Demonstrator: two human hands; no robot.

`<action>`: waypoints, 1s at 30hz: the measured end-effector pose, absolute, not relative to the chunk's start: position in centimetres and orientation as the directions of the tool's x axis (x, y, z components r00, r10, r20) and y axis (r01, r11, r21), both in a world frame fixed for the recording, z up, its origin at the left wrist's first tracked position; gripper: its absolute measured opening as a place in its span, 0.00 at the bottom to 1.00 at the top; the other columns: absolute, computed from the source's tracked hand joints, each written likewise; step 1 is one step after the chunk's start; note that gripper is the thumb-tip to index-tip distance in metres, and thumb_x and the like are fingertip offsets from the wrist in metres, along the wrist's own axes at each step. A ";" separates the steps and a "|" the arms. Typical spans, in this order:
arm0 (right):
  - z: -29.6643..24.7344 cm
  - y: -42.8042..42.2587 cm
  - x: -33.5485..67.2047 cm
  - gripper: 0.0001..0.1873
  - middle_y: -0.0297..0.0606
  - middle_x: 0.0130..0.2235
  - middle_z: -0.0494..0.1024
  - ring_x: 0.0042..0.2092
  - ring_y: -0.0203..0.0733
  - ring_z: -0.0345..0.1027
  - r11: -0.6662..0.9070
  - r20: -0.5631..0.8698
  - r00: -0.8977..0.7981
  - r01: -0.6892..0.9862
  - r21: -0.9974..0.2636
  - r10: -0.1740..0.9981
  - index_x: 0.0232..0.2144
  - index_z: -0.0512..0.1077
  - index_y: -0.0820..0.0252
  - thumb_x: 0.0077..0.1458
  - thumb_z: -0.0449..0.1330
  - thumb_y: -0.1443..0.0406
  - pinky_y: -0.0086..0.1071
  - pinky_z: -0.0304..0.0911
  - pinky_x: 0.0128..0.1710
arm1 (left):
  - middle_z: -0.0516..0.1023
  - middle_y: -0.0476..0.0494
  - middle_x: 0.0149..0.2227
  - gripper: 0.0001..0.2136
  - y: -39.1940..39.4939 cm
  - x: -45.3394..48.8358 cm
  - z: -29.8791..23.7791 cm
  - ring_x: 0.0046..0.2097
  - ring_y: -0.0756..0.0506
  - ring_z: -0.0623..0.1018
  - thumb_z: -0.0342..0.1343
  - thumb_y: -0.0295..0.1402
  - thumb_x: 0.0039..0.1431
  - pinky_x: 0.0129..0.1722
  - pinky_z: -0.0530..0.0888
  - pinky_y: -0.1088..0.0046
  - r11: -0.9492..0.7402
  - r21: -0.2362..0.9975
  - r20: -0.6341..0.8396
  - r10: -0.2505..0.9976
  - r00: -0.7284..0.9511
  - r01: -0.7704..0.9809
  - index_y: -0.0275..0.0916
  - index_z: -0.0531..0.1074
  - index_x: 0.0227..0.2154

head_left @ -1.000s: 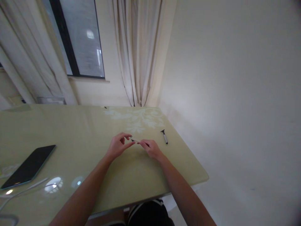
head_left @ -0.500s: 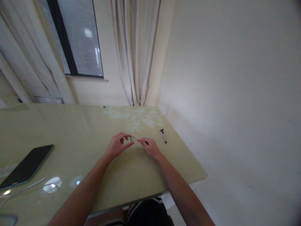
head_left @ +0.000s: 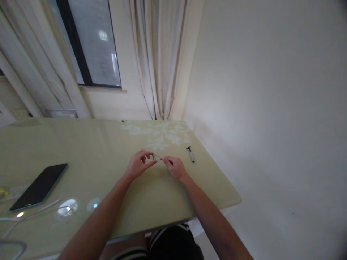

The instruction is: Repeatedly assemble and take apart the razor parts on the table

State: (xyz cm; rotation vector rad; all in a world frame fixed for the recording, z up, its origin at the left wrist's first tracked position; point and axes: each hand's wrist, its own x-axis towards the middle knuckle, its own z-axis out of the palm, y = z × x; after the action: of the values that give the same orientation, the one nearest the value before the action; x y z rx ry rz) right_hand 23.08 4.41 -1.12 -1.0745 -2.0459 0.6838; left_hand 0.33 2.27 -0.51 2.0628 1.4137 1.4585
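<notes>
Both of my hands meet over the pale green table (head_left: 89, 159), a little above its top. My left hand (head_left: 139, 164) pinches a small greenish piece (head_left: 153, 157) between thumb and forefinger. My right hand (head_left: 175, 167) is closed on a thin light rod-like part (head_left: 159, 157) whose tip reaches that piece. What the two small parts are is too small to make out. A razor (head_left: 191, 154) with a black head and white handle lies on the table just right of my right hand.
A dark phone (head_left: 39, 186) lies face up at the table's left, with white cables (head_left: 29, 215) in front of it. Curtains (head_left: 157, 57) and a window (head_left: 89, 43) stand behind the table. The table's right edge ends near a bare wall.
My hands have stayed together on the small parts and shifted slightly; the greenish piece now shows more plainly at my left fingertips. The camera has moved a little.
</notes>
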 end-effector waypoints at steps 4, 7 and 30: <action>-1.1 4.3 23.0 0.24 0.36 0.25 0.75 0.28 0.40 0.63 0.510 0.357 -0.375 0.488 -0.709 0.855 0.38 0.84 0.56 0.68 0.52 0.51 0.30 0.50 0.30 | 0.78 0.48 0.30 0.18 2.4 0.2 -0.6 0.24 0.52 0.68 0.70 0.48 0.51 0.26 0.69 0.75 -0.496 0.669 0.589 0.808 0.012 0.553 0.41 0.81 0.39; -1.2 4.3 23.0 0.24 0.36 0.25 0.75 0.27 0.39 0.63 0.521 0.361 -0.390 0.478 -0.707 0.847 0.39 0.84 0.57 0.68 0.52 0.51 0.30 0.49 0.29 | 0.77 0.49 0.31 0.19 2.5 0.1 -0.8 0.24 0.52 0.69 0.69 0.49 0.52 0.25 0.69 0.75 -0.490 0.676 0.591 0.807 -0.007 0.550 0.40 0.80 0.39; -1.4 4.2 22.6 0.23 0.35 0.25 0.76 0.27 0.38 0.62 0.508 0.345 -0.382 0.526 -0.682 0.858 0.38 0.85 0.57 0.67 0.53 0.53 0.30 0.47 0.28 | 0.75 0.50 0.30 0.18 2.4 -0.6 -0.5 0.24 0.52 0.68 0.69 0.48 0.52 0.26 0.69 0.75 -0.497 0.676 0.603 0.798 -0.021 0.543 0.41 0.81 0.39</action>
State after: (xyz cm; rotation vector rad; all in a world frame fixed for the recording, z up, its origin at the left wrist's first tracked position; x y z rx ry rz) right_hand 22.62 4.16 -1.44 -1.1270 -2.0647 0.6204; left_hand -0.60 2.43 -0.46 2.0120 1.4203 1.5274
